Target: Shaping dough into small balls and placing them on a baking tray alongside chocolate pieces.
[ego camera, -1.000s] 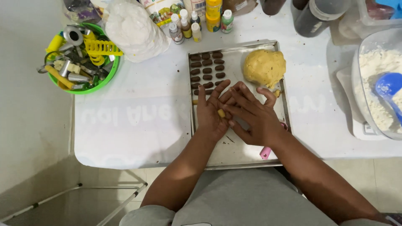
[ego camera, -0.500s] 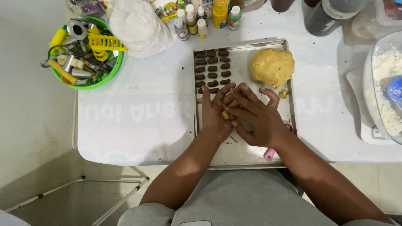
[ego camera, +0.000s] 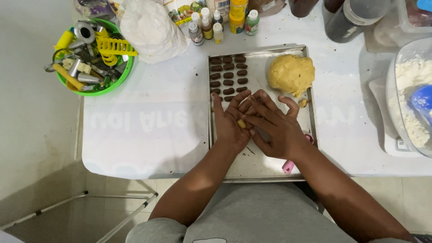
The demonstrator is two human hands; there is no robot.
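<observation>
My left hand lies palm up over the metal baking tray, fingers stretched out. My right hand rests across it, palm down. A small piece of yellow dough is pressed between the two palms. A large ball of yellow dough sits in the tray's far right corner. Rows of small dark brown oblong pieces lie in the tray's far left part, just beyond my fingertips. A crumb of dough lies near my right thumb.
A green bowl with cutters and tools stands far left. Beside it sits a white bag, then small colouring bottles. A container of flour with a blue scoop is at the right. A pink tool pokes out under my right wrist.
My hands stay together over the tray, the right palm sliding slightly over the left with the dough piece between them. The view has shifted a little.
</observation>
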